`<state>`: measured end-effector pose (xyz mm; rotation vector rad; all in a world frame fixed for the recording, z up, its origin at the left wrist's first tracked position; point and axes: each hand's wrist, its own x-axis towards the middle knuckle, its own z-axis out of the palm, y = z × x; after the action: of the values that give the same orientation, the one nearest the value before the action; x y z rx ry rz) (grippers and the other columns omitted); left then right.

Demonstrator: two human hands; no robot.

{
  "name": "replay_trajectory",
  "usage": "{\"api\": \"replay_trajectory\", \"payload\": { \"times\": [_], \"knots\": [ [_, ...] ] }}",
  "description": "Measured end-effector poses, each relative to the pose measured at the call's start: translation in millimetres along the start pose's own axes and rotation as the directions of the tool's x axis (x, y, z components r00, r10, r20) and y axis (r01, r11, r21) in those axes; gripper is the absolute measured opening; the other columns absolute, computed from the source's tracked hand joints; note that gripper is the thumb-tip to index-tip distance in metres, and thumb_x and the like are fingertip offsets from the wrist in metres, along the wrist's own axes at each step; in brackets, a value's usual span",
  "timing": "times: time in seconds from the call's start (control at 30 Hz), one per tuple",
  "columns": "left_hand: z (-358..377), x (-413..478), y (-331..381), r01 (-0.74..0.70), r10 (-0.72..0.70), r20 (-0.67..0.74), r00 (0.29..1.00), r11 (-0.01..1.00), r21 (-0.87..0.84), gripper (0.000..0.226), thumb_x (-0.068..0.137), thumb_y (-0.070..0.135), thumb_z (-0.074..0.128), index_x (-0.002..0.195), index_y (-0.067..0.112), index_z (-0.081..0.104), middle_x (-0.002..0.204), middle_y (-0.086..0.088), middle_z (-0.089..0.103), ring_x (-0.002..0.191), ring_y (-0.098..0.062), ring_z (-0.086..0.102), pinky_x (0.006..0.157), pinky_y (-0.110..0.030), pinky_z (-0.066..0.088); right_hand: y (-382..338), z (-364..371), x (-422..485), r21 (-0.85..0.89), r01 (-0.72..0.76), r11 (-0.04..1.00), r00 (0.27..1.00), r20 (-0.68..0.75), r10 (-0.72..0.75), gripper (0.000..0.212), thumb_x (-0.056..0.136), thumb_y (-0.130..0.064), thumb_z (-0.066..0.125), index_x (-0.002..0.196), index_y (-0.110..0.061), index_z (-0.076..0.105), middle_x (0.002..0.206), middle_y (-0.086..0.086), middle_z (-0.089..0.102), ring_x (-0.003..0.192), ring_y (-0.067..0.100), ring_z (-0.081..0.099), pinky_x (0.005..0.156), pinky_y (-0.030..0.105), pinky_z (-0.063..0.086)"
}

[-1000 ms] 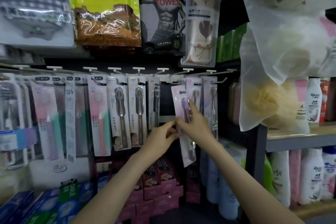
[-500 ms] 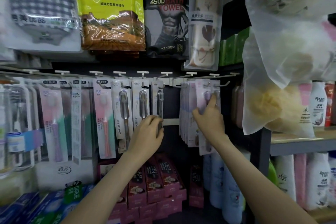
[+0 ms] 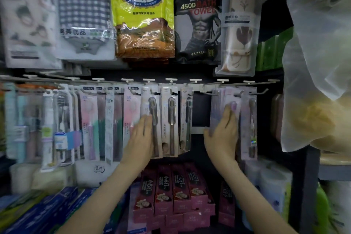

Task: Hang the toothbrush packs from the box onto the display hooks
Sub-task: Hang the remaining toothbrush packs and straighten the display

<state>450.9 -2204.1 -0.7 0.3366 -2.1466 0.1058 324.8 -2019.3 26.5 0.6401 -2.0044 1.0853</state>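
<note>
Step in hand: squaring packs that already hang; neither of the hands carries a loose pack.
Left hand (image 3: 141, 135): below the hook rail (image 3: 197, 87), left of its bare middle; fingers straight, pressed flat against the grey toothbrush packs (image 3: 170, 119).
Lilac toothbrush packs (image 3: 219, 99): stacked on one hook under the rail's right part.
Right hand (image 3: 222, 137): below the rail, fingers laid flat on the lilac stack's front, thumb at its left edge; nothing pinched.
Box: not in view.
Next move: judged to call for freeing both hands, fetching another pack, and threading its hole over a hook tip.
</note>
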Motion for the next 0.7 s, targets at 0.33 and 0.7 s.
{"api": "replay_trajectory", "payload": {
  "times": [0.33, 0.7],
  "knots": [
    [-47.1, -13.5, -77.5, -0.010, 0.032, -0.123, 0.992, 0.985, 0.175, 0.076, 0.069, -0.005, 0.075, 0.138, 0.004, 0.043, 0.141, -0.023, 0.044, 0.131, -0.034, 0.035, 0.108, -0.050, 0.034, -112.3, 57.4, -59.0, 0.454, 0.171, 0.875, 0.940, 0.191, -0.282, 0.059, 0.098, -0.017, 0.049, 0.149, -0.022, 0.020, 0.139, 0.004, 0.038, 0.128, 0.019, 0.039, 0.101, 0.025, 0.038],
    [-48.6, 1.5, -132.0, -0.120, 0.117, -0.033, 0.993, 0.988, -0.094, 0.091, 0.092, 0.029, 0.062, 0.151, 0.025, -0.007, 0.158, -0.003, 0.017, 0.144, -0.019, 0.018, 0.117, -0.037, 0.012, -186.8, 109.8, -43.1, 0.321, -0.001, 0.947, 0.988, 0.145, -0.048, 0.076, 0.092, -0.025, 0.059, 0.150, -0.010, 0.012, 0.139, 0.008, 0.039, 0.127, 0.021, 0.040, 0.099, 0.028, 0.038]
  ]
}}
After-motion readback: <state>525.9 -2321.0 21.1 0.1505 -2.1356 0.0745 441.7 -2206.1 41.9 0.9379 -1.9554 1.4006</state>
